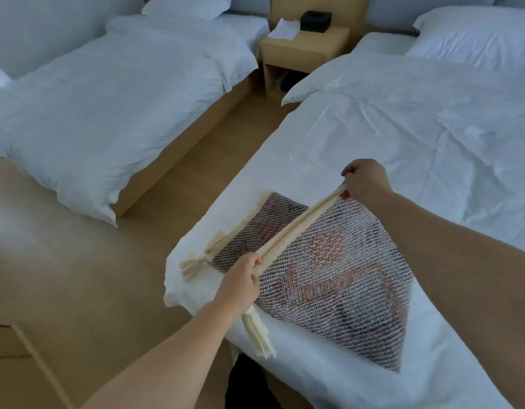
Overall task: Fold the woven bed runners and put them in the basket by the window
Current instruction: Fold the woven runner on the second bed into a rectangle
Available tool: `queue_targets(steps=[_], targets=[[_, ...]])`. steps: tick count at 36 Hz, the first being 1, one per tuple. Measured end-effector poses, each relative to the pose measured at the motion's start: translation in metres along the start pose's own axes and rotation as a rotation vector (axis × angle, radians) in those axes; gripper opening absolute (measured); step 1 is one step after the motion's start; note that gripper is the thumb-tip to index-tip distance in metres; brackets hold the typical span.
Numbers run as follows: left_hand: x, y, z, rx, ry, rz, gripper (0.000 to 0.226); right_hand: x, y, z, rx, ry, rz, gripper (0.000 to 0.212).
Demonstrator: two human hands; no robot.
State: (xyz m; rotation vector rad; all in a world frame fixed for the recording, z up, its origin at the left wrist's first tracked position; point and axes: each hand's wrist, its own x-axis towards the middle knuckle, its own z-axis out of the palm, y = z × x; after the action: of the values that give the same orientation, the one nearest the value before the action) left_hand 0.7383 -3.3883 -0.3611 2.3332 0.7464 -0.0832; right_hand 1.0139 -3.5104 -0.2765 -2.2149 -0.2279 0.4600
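A woven bed runner [338,278], dark grey and white with red patterns and a cream fringed border, lies partly folded at the foot of the right bed [373,137]. My left hand [240,278] pinches the cream edge near its lower corner. My right hand [364,181] grips the same edge at its far corner. Between them the edge is lifted and stretched taut above the layer lying underneath. Cream tassels [259,335] hang below my left hand, and others lie on the sheet to the left. No basket is in view.
A second white bed [107,93] stands to the left across a strip of wooden floor [196,149]. Between the bed heads is a wooden nightstand [302,51] with a black box [315,21] and paper. White pillows lie at both heads.
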Motion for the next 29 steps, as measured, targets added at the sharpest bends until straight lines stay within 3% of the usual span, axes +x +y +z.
queue_targets(steps=[14,29], targets=[[0.151,-0.169,-0.015,-0.003,-0.264,-0.098,0.028,0.126,-0.006,0.221,-0.13,0.055,0.205,0.029],[0.221,-0.227,0.016,0.001,-0.363,-0.12,0.023,0.208,0.03,0.316,-0.23,0.0,0.3,0.026]])
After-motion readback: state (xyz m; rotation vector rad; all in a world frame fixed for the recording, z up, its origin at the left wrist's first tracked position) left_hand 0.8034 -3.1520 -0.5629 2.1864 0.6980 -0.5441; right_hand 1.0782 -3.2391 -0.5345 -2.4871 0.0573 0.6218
